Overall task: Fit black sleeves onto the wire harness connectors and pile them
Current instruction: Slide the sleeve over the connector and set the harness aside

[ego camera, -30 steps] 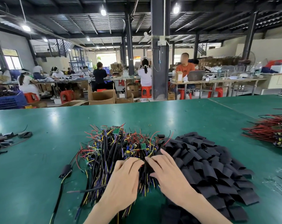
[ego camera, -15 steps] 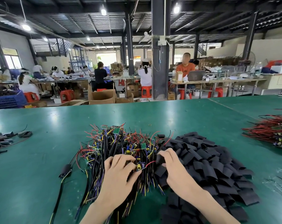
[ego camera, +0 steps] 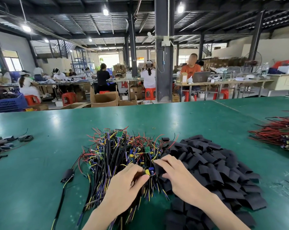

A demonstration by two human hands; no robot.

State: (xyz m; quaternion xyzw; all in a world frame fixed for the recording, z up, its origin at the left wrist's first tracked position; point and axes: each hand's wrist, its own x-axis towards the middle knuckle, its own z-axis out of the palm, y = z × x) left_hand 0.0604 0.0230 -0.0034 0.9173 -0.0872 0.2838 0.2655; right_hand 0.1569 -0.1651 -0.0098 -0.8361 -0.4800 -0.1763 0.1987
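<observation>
While the left hand (ego camera: 127, 186) pinches a harness end (ego camera: 148, 170), with yellow and blue parts, between thumb and curled fingers, the right hand (ego camera: 178, 176) grips a black sleeve (ego camera: 158, 168) just beside it at lower centre of the frame. Whether the two touch I cannot tell. Both hands rest over the harness pile (ego camera: 117, 155) at centre. The sleeve pile (ego camera: 215, 171) spreads to the lower right on the green table (ego camera: 41, 163). One sleeved harness (ego camera: 68, 174) lies left of the harness pile, and red wires (ego camera: 276, 133) lie at the right edge.

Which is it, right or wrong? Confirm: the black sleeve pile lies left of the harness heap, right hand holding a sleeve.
Wrong: the head view shows the black sleeve pile right of the harness heap. The right hand does hold a sleeve.
</observation>
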